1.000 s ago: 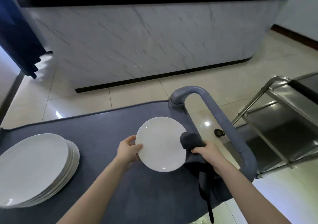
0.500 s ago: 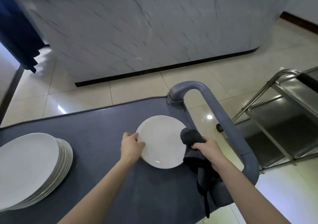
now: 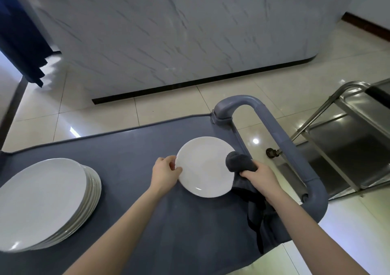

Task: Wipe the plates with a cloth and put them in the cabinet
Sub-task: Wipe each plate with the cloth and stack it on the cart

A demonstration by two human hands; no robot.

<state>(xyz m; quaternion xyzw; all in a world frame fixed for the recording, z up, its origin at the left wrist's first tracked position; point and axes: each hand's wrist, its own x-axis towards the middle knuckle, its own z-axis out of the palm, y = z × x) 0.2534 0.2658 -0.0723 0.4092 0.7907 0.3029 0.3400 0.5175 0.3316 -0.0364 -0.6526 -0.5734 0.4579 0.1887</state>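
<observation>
While the left hand (image 3: 165,174) pinches the left rim of the small white plate (image 3: 205,166), thumb on the top face and fingers curled at the edge, the right hand (image 3: 260,176) grips a bunched dark grey cloth (image 3: 239,162). The cloth wad sits on the plate's right rim, touching it. The rest of the cloth hangs below the right hand and drapes past the near-right edge of the surface (image 3: 130,154).

The plate is over the right part of the dark blue-grey surface, close to its right end. Can't tell if it lies flat or is lifted slightly.

A stack of larger white plates (image 3: 42,200) sits on the surface at near left, well apart from the small plate, with the upper plates offset left of the lower ones.

A grey tubular handle (image 3: 285,148) loops off the right end of the surface, just right of the cloth. A steel trolley (image 3: 348,148) stands further right on the tiled floor (image 3: 232,97). A marble-pattern counter front (image 3: 168,31) runs across the far side, and a dark blue curtain (image 3: 19,31) hangs at far left.
</observation>
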